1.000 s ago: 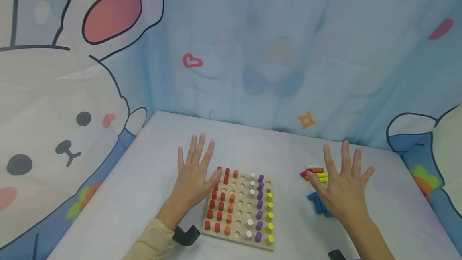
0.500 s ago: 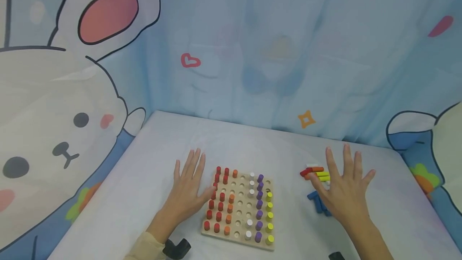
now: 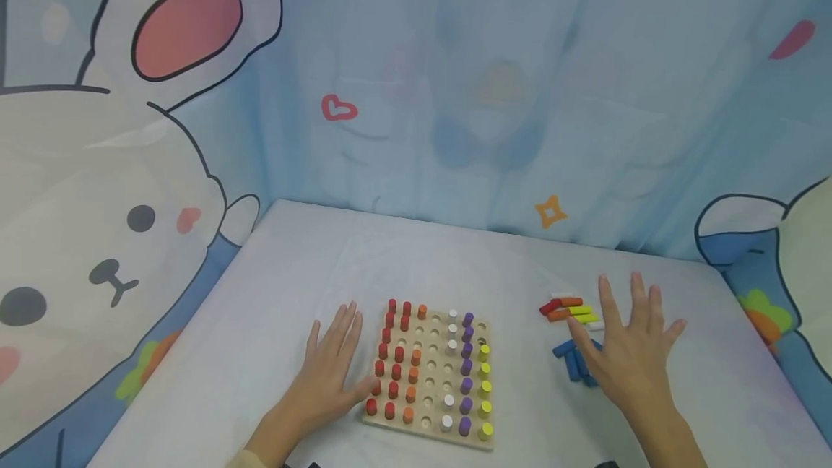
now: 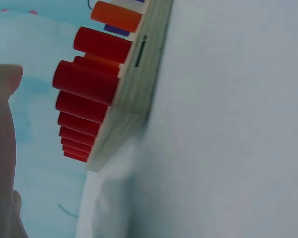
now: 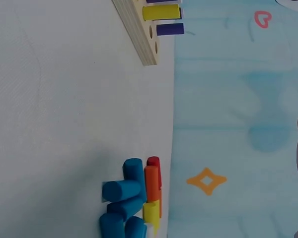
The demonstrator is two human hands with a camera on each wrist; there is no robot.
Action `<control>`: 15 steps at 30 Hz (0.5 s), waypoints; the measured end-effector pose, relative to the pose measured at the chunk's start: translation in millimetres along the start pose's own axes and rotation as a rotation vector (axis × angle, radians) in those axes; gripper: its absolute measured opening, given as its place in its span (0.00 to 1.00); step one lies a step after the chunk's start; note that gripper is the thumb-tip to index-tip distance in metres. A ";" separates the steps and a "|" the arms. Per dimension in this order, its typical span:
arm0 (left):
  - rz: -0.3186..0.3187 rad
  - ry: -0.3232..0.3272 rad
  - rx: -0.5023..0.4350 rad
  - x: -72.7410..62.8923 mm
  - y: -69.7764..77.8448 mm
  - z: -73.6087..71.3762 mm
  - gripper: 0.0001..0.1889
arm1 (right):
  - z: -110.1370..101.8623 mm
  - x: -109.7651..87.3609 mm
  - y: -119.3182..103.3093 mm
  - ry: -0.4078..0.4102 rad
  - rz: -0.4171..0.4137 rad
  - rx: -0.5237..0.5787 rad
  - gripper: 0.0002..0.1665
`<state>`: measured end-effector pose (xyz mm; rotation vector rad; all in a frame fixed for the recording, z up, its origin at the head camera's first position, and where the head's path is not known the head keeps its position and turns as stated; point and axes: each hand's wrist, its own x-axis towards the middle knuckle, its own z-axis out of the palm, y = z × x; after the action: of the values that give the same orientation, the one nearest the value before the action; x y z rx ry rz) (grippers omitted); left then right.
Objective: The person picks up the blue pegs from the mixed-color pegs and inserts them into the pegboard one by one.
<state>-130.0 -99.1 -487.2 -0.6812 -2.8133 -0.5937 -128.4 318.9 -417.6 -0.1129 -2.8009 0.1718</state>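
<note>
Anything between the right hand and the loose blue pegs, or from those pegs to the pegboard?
Nothing visible blocks either path. In the head view the right hand partly overlaps the blue pegs, and only white tabletop shows between them and the pegboard.

Red pegs [image 3: 393, 389] edge the tan board [image 3: 438, 375] at nine o'clock, yellow pegs [image 3: 486, 386] at three; the faint curtain print [image 3: 455, 143] seems blue.

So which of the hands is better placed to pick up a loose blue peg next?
Probably the right hand: it is spread, holding nothing, right by the loose blue pegs. The left hand looks free too, but it is at the far side of the pegboard.
</note>
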 end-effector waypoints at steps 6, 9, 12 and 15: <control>-0.006 -0.114 -0.077 -14.4 -2.6 10.2 0.56 | 6.6 -1.0 14.0 0.006 0.061 0.051 0.48; -0.028 -0.175 -0.097 -19.5 -2.1 13.7 0.59 | 10.1 -1.8 25.7 0.014 0.090 0.092 0.43; -0.047 -0.222 -0.107 -22.7 -1.7 15.8 0.61 | 14.9 -3.3 38.6 0.011 0.143 0.124 0.40; -0.048 -0.250 -0.101 -24.0 -1.3 17.1 0.64 | 20.9 -6.0 53.8 0.005 0.201 0.154 0.38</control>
<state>-111.0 -102.5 -509.5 -0.7561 -3.0551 -0.7093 -126.6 369.3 -446.2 -0.3570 -2.7552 0.4329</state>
